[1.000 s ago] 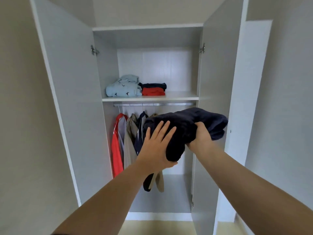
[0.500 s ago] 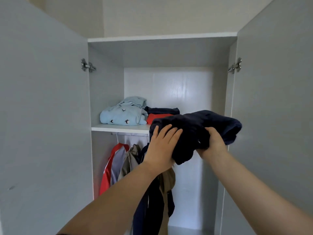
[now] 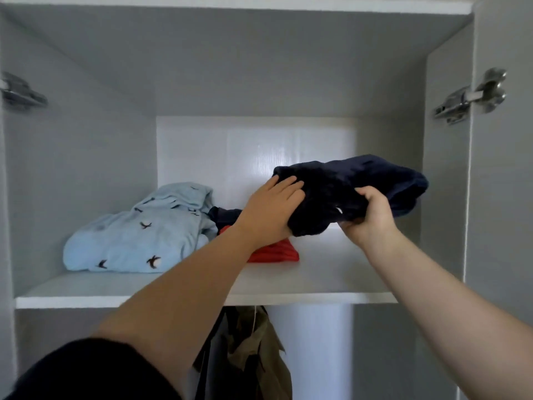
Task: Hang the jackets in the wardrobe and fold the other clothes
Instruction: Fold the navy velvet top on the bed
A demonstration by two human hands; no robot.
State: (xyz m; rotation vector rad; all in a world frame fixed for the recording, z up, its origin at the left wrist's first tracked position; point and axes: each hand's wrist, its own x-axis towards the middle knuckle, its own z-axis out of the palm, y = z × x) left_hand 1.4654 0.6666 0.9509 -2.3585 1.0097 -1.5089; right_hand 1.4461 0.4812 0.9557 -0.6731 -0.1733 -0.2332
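Observation:
A folded dark navy garment (image 3: 346, 186) is held above the right half of the white wardrobe shelf (image 3: 331, 272). My right hand (image 3: 369, 217) grips its lower front edge, fingers curled round the cloth. My left hand (image 3: 271, 212) presses flat against the garment's left side with straight fingers. On the shelf lie a light blue bird-print garment (image 3: 138, 235) at the left and a red folded garment (image 3: 274, 252) with a dark one (image 3: 225, 215) on top, partly hidden by my left arm.
Hanging jackets (image 3: 248, 353) show below the shelf, olive and dark. Metal door hinges (image 3: 470, 96) sit on both side walls. The wardrobe's right wall (image 3: 441, 168) is close to the held garment.
I have moved closer and both hands have lifted the navy garment from below shelf height up into the shelf compartment, over its right half.

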